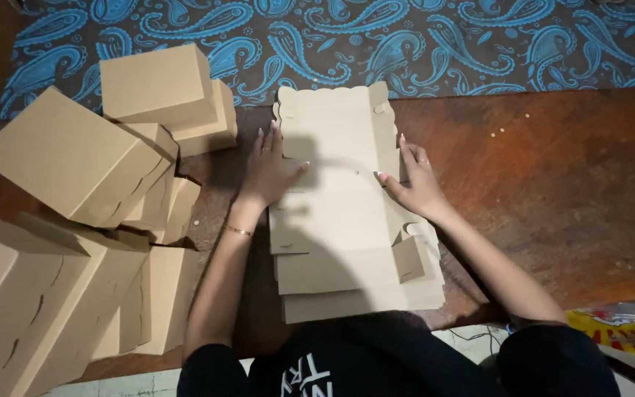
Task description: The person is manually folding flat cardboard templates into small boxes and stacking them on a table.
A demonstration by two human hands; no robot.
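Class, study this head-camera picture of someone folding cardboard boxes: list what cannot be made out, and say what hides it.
1. Head view: how many flat box blanks are stacked; only edges show.
2. Blank surface under the left hand and right hand: covered by the palms and shadow.
3. Folded boxes at the left: cut off by the frame edge.
4. Yellow-red item: cut off at the bottom right.

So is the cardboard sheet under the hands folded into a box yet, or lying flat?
Mostly flat: the cardboard blank lies spread on the stack, both hands pressing it; only one side flap stands up.
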